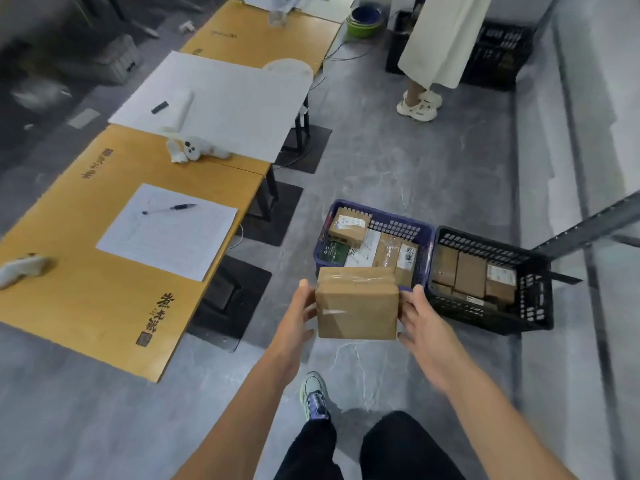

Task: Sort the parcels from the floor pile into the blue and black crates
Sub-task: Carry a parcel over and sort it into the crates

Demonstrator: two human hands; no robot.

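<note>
I hold a taped brown cardboard parcel [356,308] between both hands, in the air just in front of the blue crate [420,237]. My left hand [303,311] presses its left side, fingers curled under it. My right hand [420,323] grips its right side, thumb on the edge. The blue crate sits on the floor with several parcels inside, one a dark green packet. To its right, touching it, stands the black crate [535,299], also holding several brown boxes. The floor pile is out of view.
A row of low wooden tables [114,303] runs along the left, with white sheets, a pen and a plush toy. A person in a cream skirt [440,39] stands at the back near more black crates. A grey metal rack [588,230] lines the right.
</note>
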